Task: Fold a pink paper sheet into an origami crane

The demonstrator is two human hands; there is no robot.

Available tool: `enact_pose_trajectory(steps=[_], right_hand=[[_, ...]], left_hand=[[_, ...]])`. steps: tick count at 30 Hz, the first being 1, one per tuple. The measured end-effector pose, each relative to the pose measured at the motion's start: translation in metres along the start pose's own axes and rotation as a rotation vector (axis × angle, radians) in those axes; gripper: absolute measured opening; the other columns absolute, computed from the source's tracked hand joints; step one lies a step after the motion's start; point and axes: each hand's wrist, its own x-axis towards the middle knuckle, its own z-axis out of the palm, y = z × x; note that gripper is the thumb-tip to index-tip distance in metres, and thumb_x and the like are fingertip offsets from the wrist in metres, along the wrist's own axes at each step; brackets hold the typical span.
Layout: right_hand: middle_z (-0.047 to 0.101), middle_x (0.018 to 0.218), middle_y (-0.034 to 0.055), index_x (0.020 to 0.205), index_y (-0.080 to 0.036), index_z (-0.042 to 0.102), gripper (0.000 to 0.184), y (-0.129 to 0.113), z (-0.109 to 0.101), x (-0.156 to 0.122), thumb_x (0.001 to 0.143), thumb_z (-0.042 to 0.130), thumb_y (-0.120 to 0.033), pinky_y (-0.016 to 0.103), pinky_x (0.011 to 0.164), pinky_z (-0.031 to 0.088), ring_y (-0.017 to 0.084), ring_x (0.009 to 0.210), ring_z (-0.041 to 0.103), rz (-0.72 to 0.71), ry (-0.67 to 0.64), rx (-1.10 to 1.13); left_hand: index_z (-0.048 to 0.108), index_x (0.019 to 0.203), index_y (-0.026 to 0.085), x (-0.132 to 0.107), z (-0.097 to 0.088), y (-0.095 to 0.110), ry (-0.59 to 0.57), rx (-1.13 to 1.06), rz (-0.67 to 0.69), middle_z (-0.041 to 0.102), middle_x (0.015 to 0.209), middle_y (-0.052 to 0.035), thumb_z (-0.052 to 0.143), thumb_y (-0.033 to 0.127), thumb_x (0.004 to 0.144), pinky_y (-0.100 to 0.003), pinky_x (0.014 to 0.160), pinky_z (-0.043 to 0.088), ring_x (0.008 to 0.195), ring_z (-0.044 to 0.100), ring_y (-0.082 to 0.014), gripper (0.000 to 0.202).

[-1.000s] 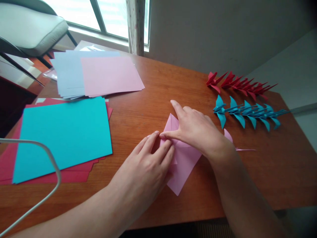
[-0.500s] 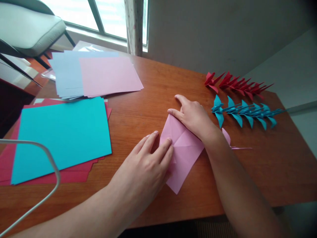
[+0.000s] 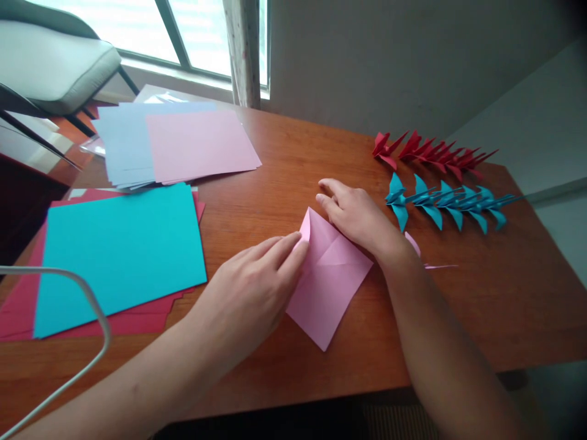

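Note:
A creased pink origami paper (image 3: 337, 278) lies on the wooden table in front of me, one corner pointing toward me. My left hand (image 3: 263, 269) pinches its upper left edge between thumb and fingers, and that edge is lifted a little. Along the upper right edge rests my right hand (image 3: 358, 214), its fingers stretched out and apart, with the side of the hand against the paper. Partly behind my right forearm is a folded pink paper piece (image 3: 413, 243) with a thin point.
A row of red paper cranes (image 3: 431, 153) and a row of blue paper cranes (image 3: 449, 201) stand at the right. On the left lie turquoise sheets (image 3: 123, 256) over red sheets (image 3: 137, 322), with pink sheets (image 3: 202, 143) and pale blue sheets (image 3: 126, 137) behind. A white cable (image 3: 98, 299) curves at the left edge.
My left hand has gone from lying over the paper to pinching its upper left edge, which is now raised. My right fingertips have come off the top corner. The view has shifted slightly.

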Motion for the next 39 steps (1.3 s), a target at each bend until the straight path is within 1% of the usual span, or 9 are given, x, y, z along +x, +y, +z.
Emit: enact_pose_trajectory(steps=[3,6,10,13,16,21,25,32,39], right_hand=[[0.076,0.113,0.0112,0.136,-0.019,0.061,0.041,0.003,-0.001,-0.01,0.102,0.047,-0.037,0.036,0.092,0.05,0.027,0.108,0.07,0.003,0.016,0.056],[0.077,0.099,0.0078,0.133,-0.018,0.063,0.041,0.006,0.003,-0.022,0.1,0.051,-0.039,0.035,0.085,0.051,0.024,0.095,0.07,-0.003,0.055,0.169],[0.073,0.107,0.0078,0.127,-0.017,0.064,0.042,0.014,0.007,-0.031,0.096,0.057,-0.046,0.034,0.086,0.053,0.02,0.095,0.068,-0.045,0.094,0.388],[0.071,0.117,0.0089,0.125,-0.018,0.064,0.042,0.019,0.006,-0.031,0.094,0.061,-0.045,0.034,0.091,0.053,0.02,0.104,0.066,-0.052,0.097,0.508],[0.072,0.112,0.0069,0.117,-0.018,0.068,0.034,0.017,0.001,-0.032,0.092,0.063,-0.042,0.033,0.09,0.052,0.019,0.101,0.066,-0.031,0.058,0.666],[0.071,0.095,0.0029,0.105,-0.022,0.07,0.024,0.006,-0.004,-0.039,0.088,0.066,-0.038,0.029,0.071,0.051,0.017,0.082,0.064,0.049,-0.044,0.886],[0.07,0.094,0.0017,0.102,-0.022,0.071,0.021,0.002,-0.003,-0.041,0.085,0.068,-0.034,0.027,0.07,0.049,0.015,0.079,0.062,0.06,-0.058,0.991],[0.066,0.086,-0.0012,0.09,-0.019,0.072,0.014,0.005,0.002,-0.036,0.08,0.073,-0.03,0.024,0.067,0.042,0.011,0.075,0.056,0.096,-0.087,1.172],[0.064,0.08,-0.0017,0.083,-0.018,0.071,0.015,0.004,0.004,-0.036,0.077,0.076,-0.031,0.024,0.065,0.04,0.011,0.072,0.054,0.148,-0.09,1.2]], left_hand=[[0.064,0.129,0.017,0.002,-0.001,-0.01,0.003,-0.041,-0.121,0.075,0.12,-0.0097,0.043,0.016,0.1,-0.035,0.079,0.058,0.102,0.073,-0.0255,0.036],[0.067,0.124,0.022,0.005,-0.002,-0.015,0.077,-0.149,-0.268,0.079,0.109,-0.0066,0.043,0.024,0.1,-0.028,0.069,0.053,0.084,0.075,-0.0208,0.034],[0.074,0.115,0.02,0.011,-0.005,-0.018,0.161,-0.43,-0.437,0.079,0.088,-0.0035,0.051,0.029,0.096,-0.025,0.063,0.048,0.066,0.067,-0.0152,0.031],[0.074,0.117,0.018,0.015,-0.006,-0.021,0.216,-0.698,-0.536,0.079,0.1,-0.007,0.059,0.035,0.093,-0.026,0.069,0.051,0.081,0.069,-0.0185,0.033],[0.073,0.121,0.018,0.017,-0.005,-0.025,0.225,-0.936,-0.623,0.076,0.117,-0.0104,0.063,0.039,0.091,-0.03,0.076,0.056,0.097,0.07,-0.0237,0.038],[0.069,0.127,0.021,0.018,-0.006,-0.024,0.211,-1.199,-0.75,0.074,0.118,-0.0092,0.068,0.04,0.089,-0.028,0.071,0.057,0.09,0.071,-0.0204,0.043],[0.068,0.126,0.023,0.02,-0.011,-0.022,0.23,-1.376,-0.854,0.075,0.101,-0.0058,0.074,0.037,0.084,-0.024,0.062,0.054,0.075,0.069,-0.0156,0.045],[0.066,0.129,0.025,0.025,-0.018,-0.019,0.236,-1.448,-0.973,0.069,0.085,-0.0015,0.074,0.031,0.082,-0.02,0.056,0.05,0.07,0.065,-0.0146,0.048],[0.068,0.127,0.024,0.024,-0.022,-0.016,0.224,-1.393,-0.986,0.066,0.086,-0.0018,0.075,0.031,0.081,-0.02,0.058,0.05,0.073,0.063,-0.0141,0.047]])
